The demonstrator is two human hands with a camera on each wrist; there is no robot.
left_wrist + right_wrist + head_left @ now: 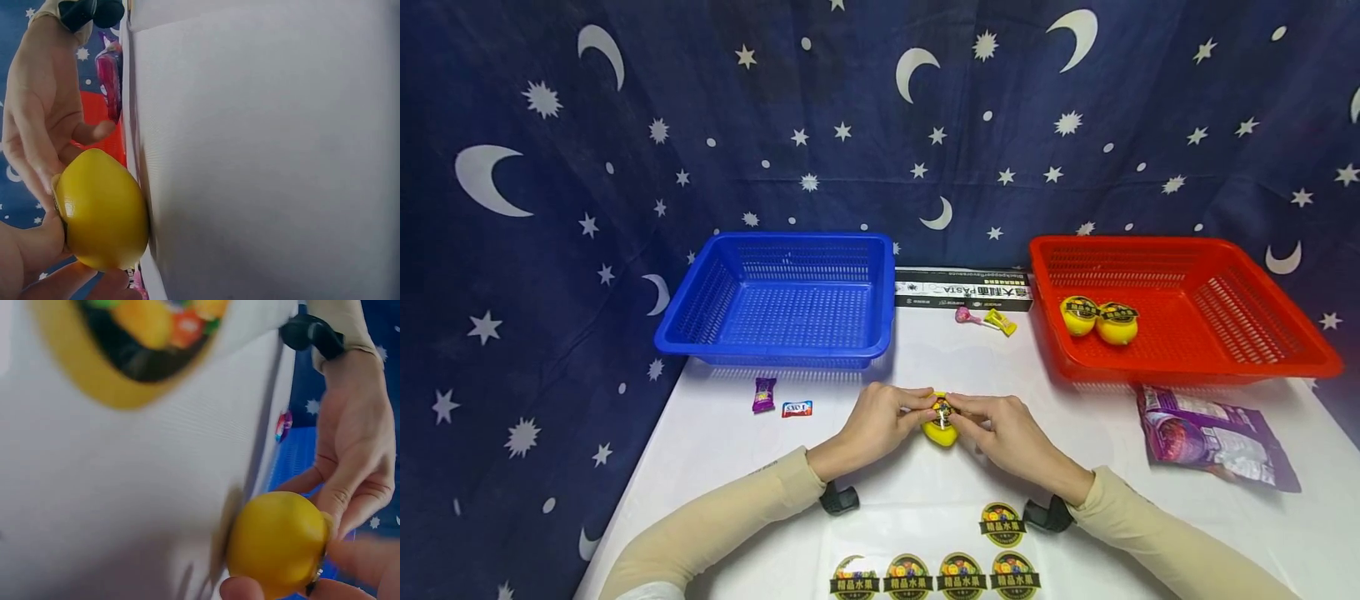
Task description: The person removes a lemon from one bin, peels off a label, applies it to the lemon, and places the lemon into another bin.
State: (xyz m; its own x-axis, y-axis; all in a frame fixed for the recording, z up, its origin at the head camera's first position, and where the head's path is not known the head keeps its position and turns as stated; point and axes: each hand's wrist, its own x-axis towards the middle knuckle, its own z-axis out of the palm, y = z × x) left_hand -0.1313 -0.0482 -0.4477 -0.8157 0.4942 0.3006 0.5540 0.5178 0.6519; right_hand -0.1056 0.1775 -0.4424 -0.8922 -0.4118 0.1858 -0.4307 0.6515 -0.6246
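A yellow lemon (942, 435) rests on the white table between both hands, with a round black and gold fruit sticker (942, 410) on its upper side. From the left, my left hand (880, 423) holds the lemon, its thumb at the sticker and its fingers along the lemon's side. My right hand (1015, 435) grips it from the right, thumb likewise at the sticker's edge. In the left wrist view the bare side of the lemon (106, 212) faces the camera. The right wrist view shows a right fingertip (242, 589) against the lemon's near side.
A sheet of several stickers (917, 533) lies in front. Two stickered lemons (1117, 332) sit in the red basket (1195, 367); a blue basket (775, 354) stands left. Around are wrapped candies (764, 395), a lollipop (967, 316), a pasta box (962, 289) and a purple bag (1213, 437).
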